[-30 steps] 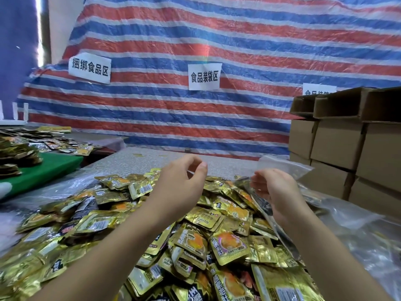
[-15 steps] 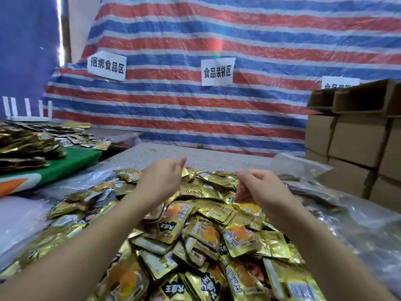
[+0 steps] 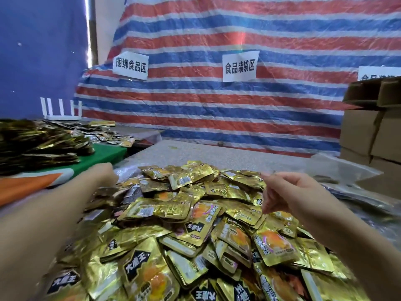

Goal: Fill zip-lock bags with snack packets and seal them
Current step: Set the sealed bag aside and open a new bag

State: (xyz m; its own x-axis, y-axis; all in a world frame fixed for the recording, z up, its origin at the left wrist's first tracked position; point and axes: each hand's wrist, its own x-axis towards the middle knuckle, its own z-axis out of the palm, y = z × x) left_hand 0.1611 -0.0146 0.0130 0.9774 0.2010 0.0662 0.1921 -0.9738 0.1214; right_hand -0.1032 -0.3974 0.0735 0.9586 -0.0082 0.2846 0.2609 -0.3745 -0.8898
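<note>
a: where are the snack packets (image 3: 195, 216)?

b: heaped in a gold pile on the grey surface (image 3: 195, 149), filling the near half of the view. the bottom edge of the frame cuts the pile off.

a: and the left hand (image 3: 102, 173)?

b: it reaches out over the far left edge of the pile. it's blurred and its fingers are out of sight behind the knuckles, so i cannot tell whether they grasp anything.

a: the right hand (image 3: 288, 192)?

b: raised above the right side of the pile, fingers (image 3: 282, 177) curled in loosely. whether they pinch something thin, i cannot tell.

a: any zip-lock bags?

b: clear plastic bags (image 3: 347, 170) lie to the right of the pile, crumpled and hard to read; one seems to hold dark packets.

a: what else?

b: cardboard boxes (image 3: 373, 131) at the right, cut off by the frame, another stack of packets (image 3: 36, 142) on a green mat (image 3: 104, 153) to the left, and a striped tarp (image 3: 238, 109) with paper signs (image 3: 240, 66); the right-most sign is half hidden by the boxes.
</note>
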